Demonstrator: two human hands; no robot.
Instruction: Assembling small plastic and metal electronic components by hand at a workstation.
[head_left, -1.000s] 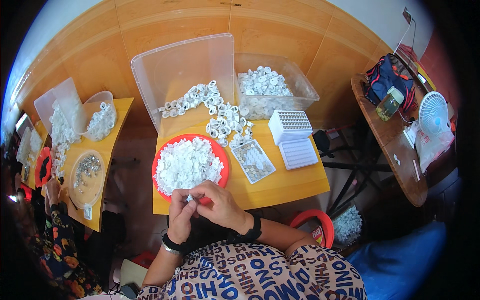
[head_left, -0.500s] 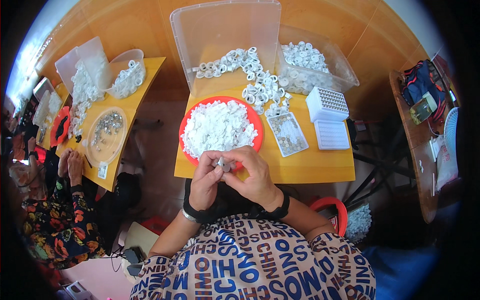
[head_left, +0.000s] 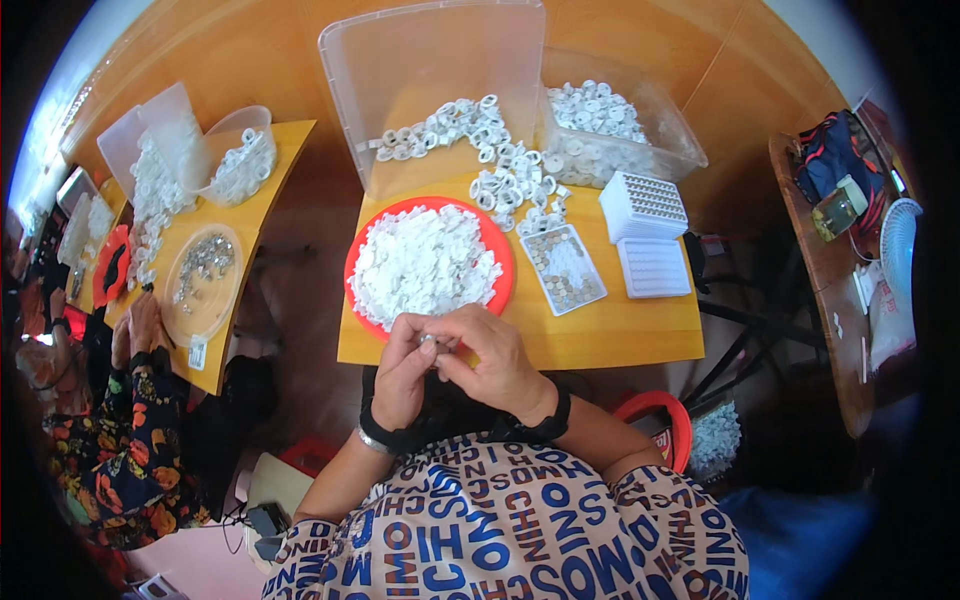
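Note:
My left hand point(head_left: 402, 368) and my right hand point(head_left: 495, 362) meet at the near rim of a red round tray point(head_left: 508, 268). Both are closed, fingertips pinched around a small white-and-grey piece point(head_left: 430, 341), mostly hidden by the fingers. A heap of small white plastic parts point(head_left: 425, 258) fills the red tray. To its right, a shallow white tray point(head_left: 598, 292) holds flat round grey discs point(head_left: 572, 288). White ring-shaped parts point(head_left: 515, 180) lie loose behind these trays.
A clear bin point(head_left: 690, 150) of white parts stands back right, beside an upright clear lid point(head_left: 340, 90). White slotted trays point(head_left: 645, 200) are stacked at right. On the left, a co-worker's hands point(head_left: 140, 325) rest near a round clear tray point(head_left: 232, 285) of metal pieces.
The piece between my fingertips shows less than before, and my hands have shifted a little. The whole view has moved slightly, so the table sits further left.

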